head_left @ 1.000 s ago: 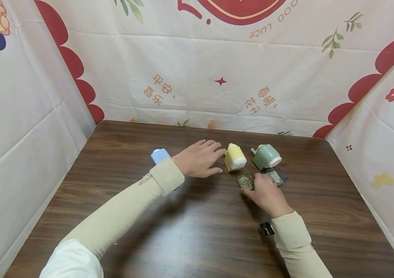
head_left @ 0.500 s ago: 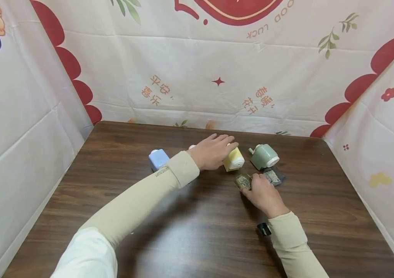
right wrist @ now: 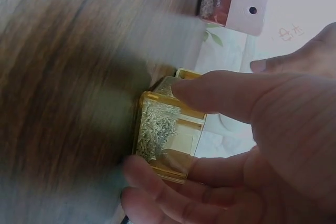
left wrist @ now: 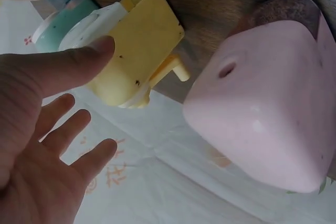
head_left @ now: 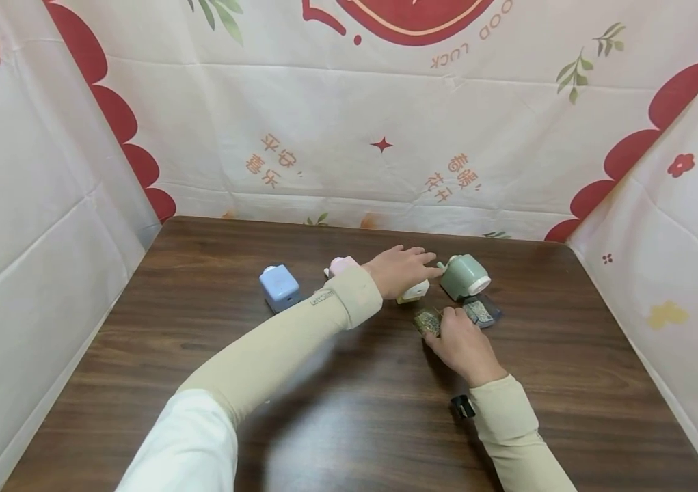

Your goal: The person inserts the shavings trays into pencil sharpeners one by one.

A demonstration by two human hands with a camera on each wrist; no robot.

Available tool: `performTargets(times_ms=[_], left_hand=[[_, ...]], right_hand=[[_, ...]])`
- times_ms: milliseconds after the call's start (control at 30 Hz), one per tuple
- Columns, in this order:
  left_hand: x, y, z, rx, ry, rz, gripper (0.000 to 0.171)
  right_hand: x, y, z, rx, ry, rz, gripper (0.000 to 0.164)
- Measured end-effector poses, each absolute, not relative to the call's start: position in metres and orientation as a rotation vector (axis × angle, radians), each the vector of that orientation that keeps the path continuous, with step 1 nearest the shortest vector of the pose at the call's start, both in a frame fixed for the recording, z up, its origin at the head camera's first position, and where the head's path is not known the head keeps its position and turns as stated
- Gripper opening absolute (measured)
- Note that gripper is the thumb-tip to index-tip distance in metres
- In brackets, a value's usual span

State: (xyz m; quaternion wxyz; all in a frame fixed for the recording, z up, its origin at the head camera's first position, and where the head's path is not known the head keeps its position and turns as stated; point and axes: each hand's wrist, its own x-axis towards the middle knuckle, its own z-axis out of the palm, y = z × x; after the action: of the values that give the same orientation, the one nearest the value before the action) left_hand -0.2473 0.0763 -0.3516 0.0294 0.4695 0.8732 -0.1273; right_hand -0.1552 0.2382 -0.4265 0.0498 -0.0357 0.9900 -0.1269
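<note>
My left hand (head_left: 400,270) reaches over the yellow pencil sharpener (left wrist: 149,38), partly hiding it in the head view. Its fingers are spread, and in the left wrist view the thumb overlaps the yellow body, whose crank handle (left wrist: 173,67) sticks out. My right hand (head_left: 464,345) holds a clear yellow-tinted shavings drawer (right wrist: 160,132) between thumb and fingers, just in front of the yellow sharpener. Grey pencil shavings fill part of that drawer. A dark see-through drawer (head_left: 480,311), also with shavings, lies beside the right hand, in front of the green pencil sharpener (head_left: 464,276).
A blue pencil sharpener (head_left: 279,285) stands at the left. Between it and the yellow one is a pink pencil sharpener (right wrist: 244,6) with a reddish drawer, partly behind my left sleeve (head_left: 299,335). Printed cloth hangs behind the wooden table (head_left: 570,321).
My left hand has moved right, from beside the yellow sharpener to over it, and the pink sharpener has come into sight behind the sleeve. The right hand keeps its hold on the drawer.
</note>
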Motion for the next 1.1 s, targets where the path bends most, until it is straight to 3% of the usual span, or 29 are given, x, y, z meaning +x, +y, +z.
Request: performTargets(times_ms=[500, 800, 1100], left_hand=[[-0.259, 0.084, -0.37, 1.513, 2.703, -0.338, 0.04], [-0.256, 0.083, -0.37, 1.465, 2.804, -0.264, 0.03], [-0.254, 0.084, -0.37, 1.447, 2.807, -0.277, 0.031]], right_hand=[[-0.153, 0.239, -0.427, -0.109, 3.046, -0.403, 0.055], [-0.154, 0.239, -0.426, -0.11, 3.038, -0.42, 0.054], [-0.162, 0.237, -0.422, -0.14, 3.044, -0.468, 0.046]])
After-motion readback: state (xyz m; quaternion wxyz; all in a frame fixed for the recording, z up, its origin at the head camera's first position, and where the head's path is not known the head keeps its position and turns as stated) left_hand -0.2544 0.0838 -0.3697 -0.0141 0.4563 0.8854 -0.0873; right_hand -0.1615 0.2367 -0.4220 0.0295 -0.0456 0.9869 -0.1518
